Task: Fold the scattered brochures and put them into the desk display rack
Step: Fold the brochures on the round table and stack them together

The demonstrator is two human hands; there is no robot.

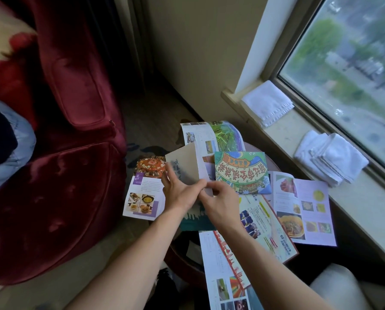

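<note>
Holding a grey-beige folded paper brochure above the middle of the cluttered table, the left hand lies with fingers spread along its lower left edge, while the right hand pinches its lower right corner between thumb and fingertips. The brochure tilts up and away from the person, faint dark characters on its face. Just right of it lies a green and yellow illustrated brochure printed with large characters. Behind both, an unfolded map leaflet stretches toward the wall. A purple-edged food menu leaflet lies left of the hands, another open food leaflet at right, near the windowsill. Folded white towels rest on the sill. A dark red velvet armchair stands at left.
</note>
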